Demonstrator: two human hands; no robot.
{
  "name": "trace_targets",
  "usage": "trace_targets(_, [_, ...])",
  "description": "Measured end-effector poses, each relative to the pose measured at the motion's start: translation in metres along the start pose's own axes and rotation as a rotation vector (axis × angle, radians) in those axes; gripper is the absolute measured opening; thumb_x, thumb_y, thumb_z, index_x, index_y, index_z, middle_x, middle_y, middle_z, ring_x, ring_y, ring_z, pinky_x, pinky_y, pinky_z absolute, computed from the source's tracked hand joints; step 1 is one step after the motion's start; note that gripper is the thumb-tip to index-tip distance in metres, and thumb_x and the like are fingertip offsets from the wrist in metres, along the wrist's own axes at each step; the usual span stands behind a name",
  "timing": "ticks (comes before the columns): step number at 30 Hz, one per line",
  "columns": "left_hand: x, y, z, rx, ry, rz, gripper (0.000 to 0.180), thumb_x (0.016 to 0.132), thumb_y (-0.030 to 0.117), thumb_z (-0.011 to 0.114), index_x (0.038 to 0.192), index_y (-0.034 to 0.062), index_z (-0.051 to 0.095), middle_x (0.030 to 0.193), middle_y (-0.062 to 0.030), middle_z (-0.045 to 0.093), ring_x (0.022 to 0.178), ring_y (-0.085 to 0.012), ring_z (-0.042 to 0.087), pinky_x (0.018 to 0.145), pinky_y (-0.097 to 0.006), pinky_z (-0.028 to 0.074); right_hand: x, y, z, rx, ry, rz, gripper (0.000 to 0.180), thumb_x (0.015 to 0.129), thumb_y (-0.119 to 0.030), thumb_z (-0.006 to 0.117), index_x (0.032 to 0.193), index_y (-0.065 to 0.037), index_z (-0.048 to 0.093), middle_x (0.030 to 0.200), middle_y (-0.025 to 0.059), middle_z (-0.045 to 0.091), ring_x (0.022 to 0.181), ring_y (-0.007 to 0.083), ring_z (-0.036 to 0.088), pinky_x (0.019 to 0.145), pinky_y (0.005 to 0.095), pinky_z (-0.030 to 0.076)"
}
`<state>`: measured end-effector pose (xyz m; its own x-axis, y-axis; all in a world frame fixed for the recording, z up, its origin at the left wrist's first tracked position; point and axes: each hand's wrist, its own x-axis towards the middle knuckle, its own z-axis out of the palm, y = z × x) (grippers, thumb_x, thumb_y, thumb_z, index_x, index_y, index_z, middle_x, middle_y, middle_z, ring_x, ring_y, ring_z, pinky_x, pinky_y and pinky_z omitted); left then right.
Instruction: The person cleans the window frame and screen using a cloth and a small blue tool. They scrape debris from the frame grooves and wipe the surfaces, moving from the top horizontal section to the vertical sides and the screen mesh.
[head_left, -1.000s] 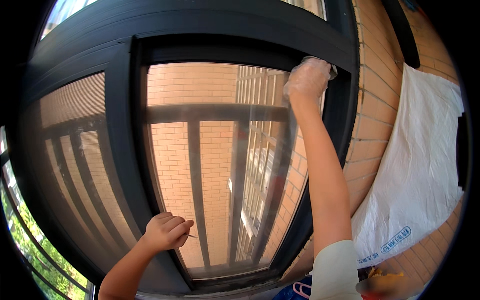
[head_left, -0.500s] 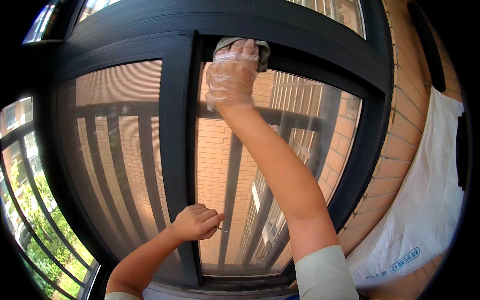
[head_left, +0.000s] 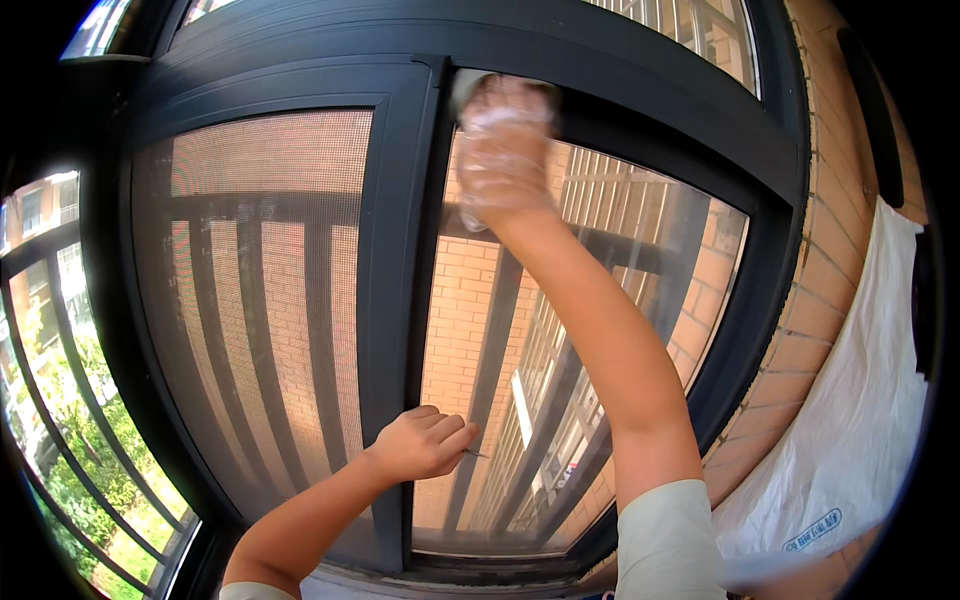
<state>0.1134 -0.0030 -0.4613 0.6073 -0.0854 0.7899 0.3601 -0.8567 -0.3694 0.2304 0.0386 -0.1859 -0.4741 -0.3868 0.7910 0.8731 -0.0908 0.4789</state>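
Note:
My right hand (head_left: 508, 150), in a clear plastic glove and blurred by motion, presses a greyish cloth (head_left: 468, 92) against the top of the dark window frame (head_left: 640, 130), beside the upper left corner of the glass pane (head_left: 470, 300). Fingers lie bent over the cloth, which is partly hidden. Lower down, my bare left hand (head_left: 425, 442) is closed in a fist in front of the upright bar (head_left: 392, 250) between screen and pane. A thin metal piece (head_left: 475, 453) sticks out of it; the rest is hidden in the fingers.
A mesh screen (head_left: 265, 300) fills the left half of the window. Outside railings (head_left: 60, 330) and greenery show at far left. A white plastic bag (head_left: 840, 430) hangs against the tiled wall (head_left: 810, 290) at right. Below runs the window's bottom track (head_left: 490, 565).
The whole view has shifted, so the window sits farther right in it. My right hand with the cloth has slid slightly left along the frame, toward the corner. The left hand stays by the bar.

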Motion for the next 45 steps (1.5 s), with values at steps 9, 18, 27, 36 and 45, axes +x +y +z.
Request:
trace_targets(9, [-0.005, -0.001, -0.003, 0.069, -0.016, 0.010, 0.026, 0.065, 0.002, 0.064, 0.091, 0.0044, 0.059, 0.064, -0.0010, 0.051, 0.050, -0.0142, 0.052, 0.049, -0.027, 0.042, -0.021, 0.068, -0.030, -0.232, -0.151, -0.172, 0.020, 0.075, -0.011, 0.056, 0.088, 0.001, 0.064, 0.099, 0.0164, 0.062, 0.098, 0.0270, 0.057, 0.088, 0.0414, 0.043])
trace_targets(18, [-0.003, 0.002, -0.003, 0.066, 0.040, 0.006, 0.024, 0.065, 0.002, 0.063, 0.088, 0.0050, 0.059, 0.063, -0.0010, 0.049, 0.050, -0.0147, 0.052, 0.051, -0.027, 0.043, -0.042, 0.111, -0.119, 0.616, -0.035, 1.118, 0.032, 0.073, -0.003, 0.047, 0.102, 0.001, 0.061, 0.092, 0.0120, 0.064, 0.084, 0.0220, 0.059, 0.070, 0.0337, 0.047])
trace_targets(27, [-0.003, 0.002, 0.000, 0.019, 0.032, 0.011, 0.024, 0.066, 0.003, 0.061, 0.089, 0.0051, 0.053, 0.069, -0.0032, 0.050, 0.055, -0.0168, 0.054, 0.055, -0.029, 0.045, 0.020, 0.024, -0.057, 2.102, 0.081, 1.690, 0.019, 0.074, 0.007, 0.046, 0.092, 0.011, 0.048, 0.100, 0.0208, 0.053, 0.097, 0.0340, 0.055, 0.095, 0.0449, 0.047])
trace_targets(36, [-0.005, 0.000, -0.002, 0.060, 0.004, 0.018, 0.024, 0.065, 0.003, 0.061, 0.087, 0.0049, 0.053, 0.068, -0.0024, 0.050, 0.055, -0.0156, 0.054, 0.054, -0.029, 0.045, 0.070, 0.015, -0.037, 2.067, 0.209, 2.069, 0.029, 0.071, 0.013, 0.039, 0.100, 0.010, 0.036, 0.105, 0.0229, 0.046, 0.099, 0.0398, 0.053, 0.099, 0.0538, 0.043])
trace_targets(45, [0.000, 0.002, 0.006, 0.097, 0.028, -0.001, 0.020, 0.068, 0.001, 0.061, 0.088, 0.0042, 0.059, 0.064, -0.0025, 0.051, 0.053, -0.0174, 0.054, 0.053, -0.029, 0.044, -0.008, 0.213, -0.087, 1.694, 0.373, 1.951, 0.034, 0.064, 0.010, 0.038, 0.098, 0.013, 0.036, 0.112, 0.0277, 0.046, 0.110, 0.0489, 0.049, 0.101, 0.0626, 0.035])
